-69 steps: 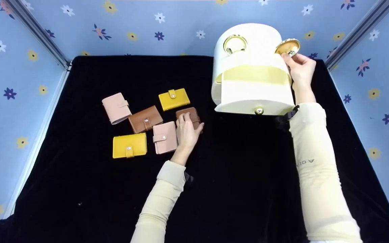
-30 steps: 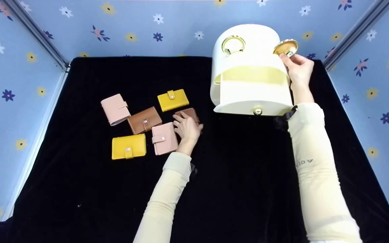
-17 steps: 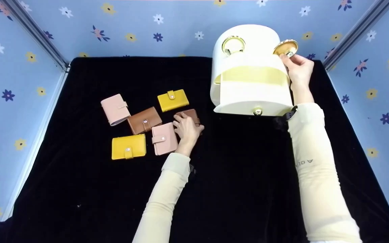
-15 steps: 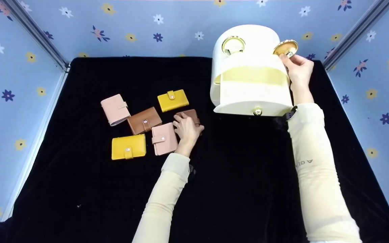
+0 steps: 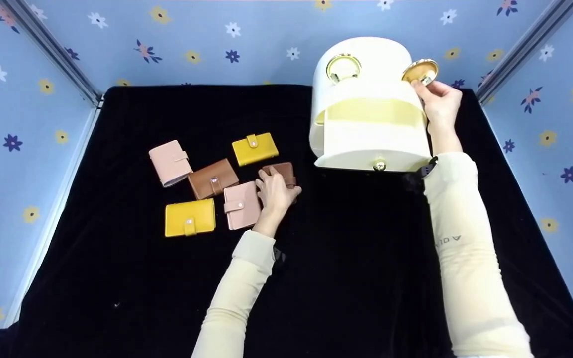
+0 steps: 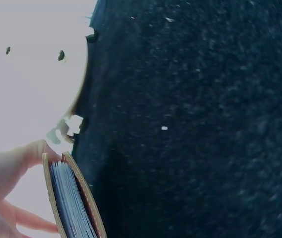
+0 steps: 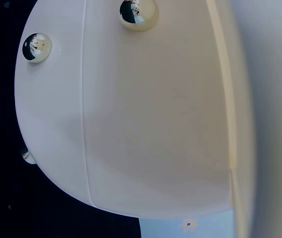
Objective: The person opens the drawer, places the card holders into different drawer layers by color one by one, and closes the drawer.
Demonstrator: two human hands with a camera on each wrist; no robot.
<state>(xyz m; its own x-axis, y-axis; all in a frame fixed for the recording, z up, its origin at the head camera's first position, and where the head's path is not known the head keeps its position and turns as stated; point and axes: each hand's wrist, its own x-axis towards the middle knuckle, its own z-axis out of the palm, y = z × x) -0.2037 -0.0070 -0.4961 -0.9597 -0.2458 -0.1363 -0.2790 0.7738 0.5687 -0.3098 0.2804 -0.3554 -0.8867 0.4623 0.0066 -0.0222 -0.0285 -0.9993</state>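
My left hand (image 5: 272,193) grips a brown card holder (image 5: 283,171) by its edges, covering much of it. In the left wrist view that card holder (image 6: 74,201) shows its packed inner sleeves, with thumb and fingers at one cover. Beside it lie a pink card holder (image 5: 243,206) and a yellow one (image 5: 255,147). My right hand (image 5: 441,107) pinches the lower edge of a round gold-rimmed piece (image 5: 420,71) at the right side of a white drawer box (image 5: 366,159). That hand is out of sight in the right wrist view, where the box's front (image 7: 150,109) fills most of the picture.
Another brown card holder (image 5: 213,178), a second pink one (image 5: 169,161) and a second yellow one (image 5: 190,219) lie further left on the black cloth (image 5: 132,278). A gold ring (image 5: 344,68) stands at the box's upper left. A gold knob (image 5: 379,165) juts from its front.
My left hand and the brown card holder have shifted slightly right, away from the pink card holder. My right hand stays at the gold-rimmed piece.
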